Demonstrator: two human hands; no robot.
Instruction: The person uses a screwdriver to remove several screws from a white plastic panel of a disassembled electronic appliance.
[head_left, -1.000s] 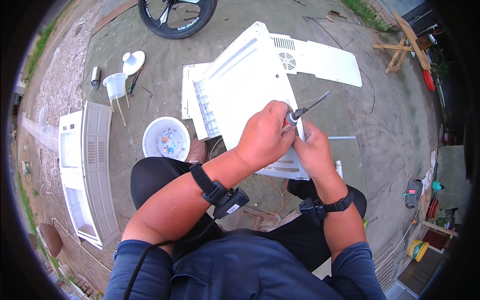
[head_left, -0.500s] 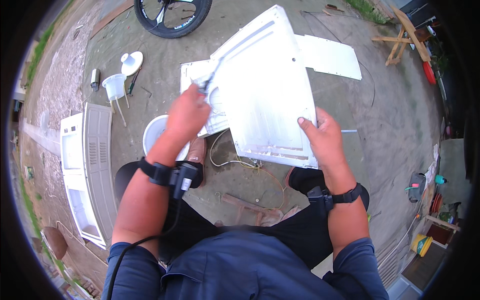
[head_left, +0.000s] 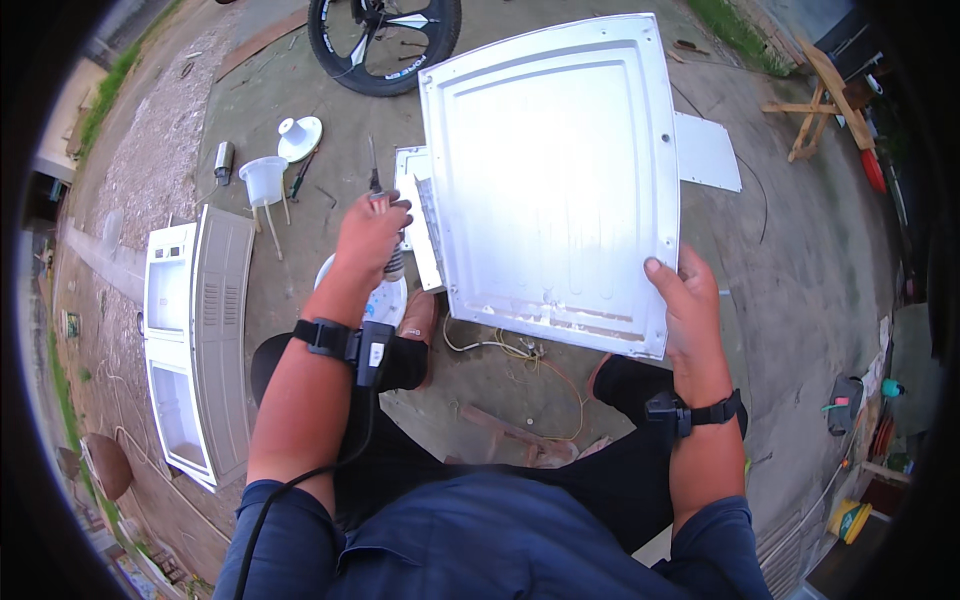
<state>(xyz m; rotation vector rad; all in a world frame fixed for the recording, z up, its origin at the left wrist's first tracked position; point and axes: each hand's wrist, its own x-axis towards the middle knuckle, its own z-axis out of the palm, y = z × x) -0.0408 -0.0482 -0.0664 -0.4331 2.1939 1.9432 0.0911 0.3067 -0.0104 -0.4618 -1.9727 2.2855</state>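
A large white panel (head_left: 560,180) with a raised border and corner holes stands tilted in front of me. My right hand (head_left: 688,290) grips its lower right edge, thumb on the face and fingers behind. Some pale flakes and brownish marks run along the panel's lower edge. To the left of the panel, my left hand (head_left: 372,235) is closed around a screwdriver (head_left: 374,165), its blade pointing up and away from me. The blade is apart from the panel. A white housing part (head_left: 422,235) is partly hidden behind the panel.
A white bowl (head_left: 385,302) sits by my left foot. Further left are a white twin-opening housing (head_left: 222,340), a clear tub (head_left: 264,180) with legs, and a white disc (head_left: 300,138). A black wheel (head_left: 385,45) stands ahead; another white sheet (head_left: 708,150) lies right of the panel. Cables (head_left: 500,345) lie below.
The panel has turned more upright and square to me, still in my right hand. My left hand with the screwdriver has drawn away from it, and the blade now points upward.
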